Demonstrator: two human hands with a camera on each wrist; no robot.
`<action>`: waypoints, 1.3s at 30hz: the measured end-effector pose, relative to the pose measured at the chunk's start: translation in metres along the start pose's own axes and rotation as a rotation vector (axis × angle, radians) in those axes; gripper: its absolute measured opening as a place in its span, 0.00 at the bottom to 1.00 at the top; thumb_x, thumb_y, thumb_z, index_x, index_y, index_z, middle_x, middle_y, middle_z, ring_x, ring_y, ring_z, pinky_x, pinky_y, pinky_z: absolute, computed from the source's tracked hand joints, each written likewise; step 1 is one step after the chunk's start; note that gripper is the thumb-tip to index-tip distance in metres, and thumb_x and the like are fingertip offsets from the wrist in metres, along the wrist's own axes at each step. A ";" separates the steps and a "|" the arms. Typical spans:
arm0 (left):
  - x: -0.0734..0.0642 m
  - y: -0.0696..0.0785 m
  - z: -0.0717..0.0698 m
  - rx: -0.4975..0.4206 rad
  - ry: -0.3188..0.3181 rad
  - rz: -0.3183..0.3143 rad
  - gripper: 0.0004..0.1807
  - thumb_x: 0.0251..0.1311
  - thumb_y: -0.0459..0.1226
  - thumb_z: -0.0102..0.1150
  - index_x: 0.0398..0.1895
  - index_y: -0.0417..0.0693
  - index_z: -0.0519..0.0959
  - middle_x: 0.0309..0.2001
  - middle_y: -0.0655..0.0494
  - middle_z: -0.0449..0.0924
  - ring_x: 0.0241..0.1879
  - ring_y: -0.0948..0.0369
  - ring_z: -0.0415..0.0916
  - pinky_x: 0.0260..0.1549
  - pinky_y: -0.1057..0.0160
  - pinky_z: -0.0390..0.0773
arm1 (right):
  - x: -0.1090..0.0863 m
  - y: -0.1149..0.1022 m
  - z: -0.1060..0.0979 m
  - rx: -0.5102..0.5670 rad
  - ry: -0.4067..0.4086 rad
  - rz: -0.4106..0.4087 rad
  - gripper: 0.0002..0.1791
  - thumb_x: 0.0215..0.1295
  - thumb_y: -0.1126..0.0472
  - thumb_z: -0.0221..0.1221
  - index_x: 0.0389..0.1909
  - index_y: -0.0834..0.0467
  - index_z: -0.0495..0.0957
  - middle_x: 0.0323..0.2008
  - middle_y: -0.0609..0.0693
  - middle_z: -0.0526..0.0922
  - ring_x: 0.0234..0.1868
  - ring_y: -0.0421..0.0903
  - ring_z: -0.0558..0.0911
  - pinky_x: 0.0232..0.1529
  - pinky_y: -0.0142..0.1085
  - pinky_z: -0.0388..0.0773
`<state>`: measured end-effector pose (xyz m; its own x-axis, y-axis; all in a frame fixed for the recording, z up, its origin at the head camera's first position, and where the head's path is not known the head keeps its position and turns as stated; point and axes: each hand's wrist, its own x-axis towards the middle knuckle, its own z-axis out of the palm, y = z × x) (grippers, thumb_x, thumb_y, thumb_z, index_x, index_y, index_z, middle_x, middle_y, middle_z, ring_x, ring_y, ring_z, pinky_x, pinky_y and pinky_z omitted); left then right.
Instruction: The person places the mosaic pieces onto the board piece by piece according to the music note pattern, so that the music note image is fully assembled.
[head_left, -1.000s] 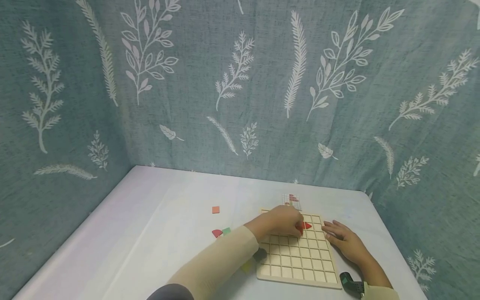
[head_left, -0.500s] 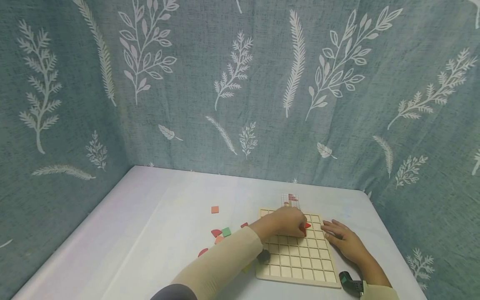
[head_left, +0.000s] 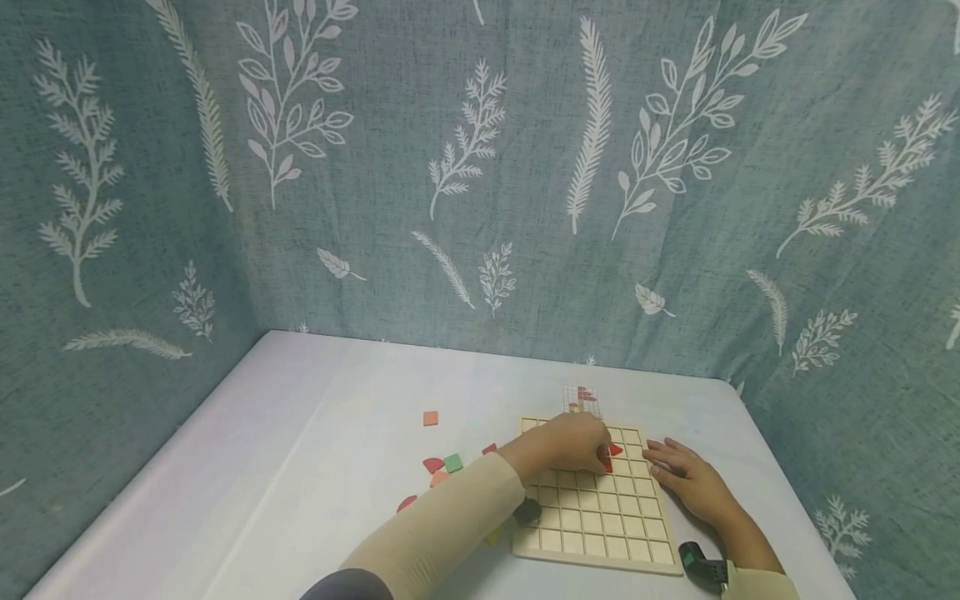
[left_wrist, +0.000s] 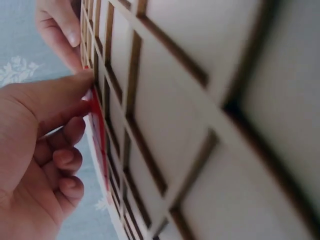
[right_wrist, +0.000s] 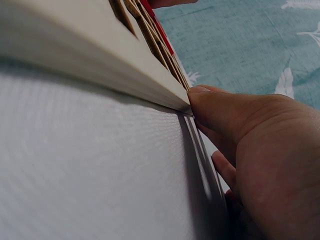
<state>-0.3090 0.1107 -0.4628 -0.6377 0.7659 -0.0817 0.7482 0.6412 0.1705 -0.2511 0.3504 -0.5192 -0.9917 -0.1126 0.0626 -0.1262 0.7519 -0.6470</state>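
Observation:
A cream grid board [head_left: 592,562] lies on the white table, its raised lines forming square cells. Over its upper part, my left hand [head_left: 573,442] pinches a red flat piece [head_left: 608,464] between thumb and index finger. Seen from the left wrist, that red piece [left_wrist: 99,127] is right at the grid lines, partly hidden by the fingertips, while the other fingers curl loosely. Just beyond, a pointed red piece [head_left: 616,450] lies on the board. My right hand [head_left: 693,483] rests along the board's right edge with relaxed fingers; in the right wrist view its thumb [right_wrist: 212,106] touches the board's side.
Behind the board lies a card [head_left: 590,393] printed with a gridded picture. Left of it are an orange square [head_left: 431,418], a green square [head_left: 453,462], a red quarter circle [head_left: 432,466] and other loose pieces, some partly behind the left sleeve [head_left: 442,525]. A leaf-patterned curtain [head_left: 390,275] surrounds the table.
My left hand has shifted slightly right over the board, and more loose pieces show beside the sleeve. Slightly more red now shows under its fingertips. The right hand stays at the board's edge.

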 end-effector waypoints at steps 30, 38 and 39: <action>-0.012 -0.005 -0.015 0.107 -0.010 -0.002 0.09 0.58 0.50 0.67 0.26 0.60 0.83 0.25 0.71 0.76 0.26 0.69 0.71 0.29 0.68 0.73 | 0.001 0.000 -0.002 -0.022 -0.010 -0.032 0.29 0.66 0.43 0.58 0.58 0.59 0.78 0.67 0.57 0.69 0.71 0.64 0.55 0.63 0.66 0.48; -0.037 -0.014 -0.023 0.125 0.005 0.066 0.06 0.58 0.47 0.67 0.32 0.58 0.86 0.27 0.70 0.77 0.27 0.71 0.71 0.30 0.71 0.72 | -0.001 -0.002 -0.001 -0.011 -0.023 0.008 0.32 0.65 0.40 0.57 0.58 0.60 0.78 0.67 0.57 0.68 0.71 0.64 0.53 0.63 0.66 0.46; -0.041 -0.015 -0.024 0.122 0.013 0.065 0.06 0.57 0.47 0.68 0.33 0.58 0.86 0.27 0.70 0.78 0.28 0.71 0.72 0.30 0.72 0.73 | 0.000 -0.002 -0.001 -0.013 -0.024 0.008 0.32 0.65 0.40 0.57 0.58 0.60 0.78 0.67 0.58 0.68 0.71 0.65 0.53 0.63 0.67 0.46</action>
<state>-0.2984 0.0679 -0.4389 -0.5891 0.8057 -0.0619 0.8041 0.5921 0.0540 -0.2504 0.3495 -0.5166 -0.9918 -0.1218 0.0395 -0.1189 0.7610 -0.6378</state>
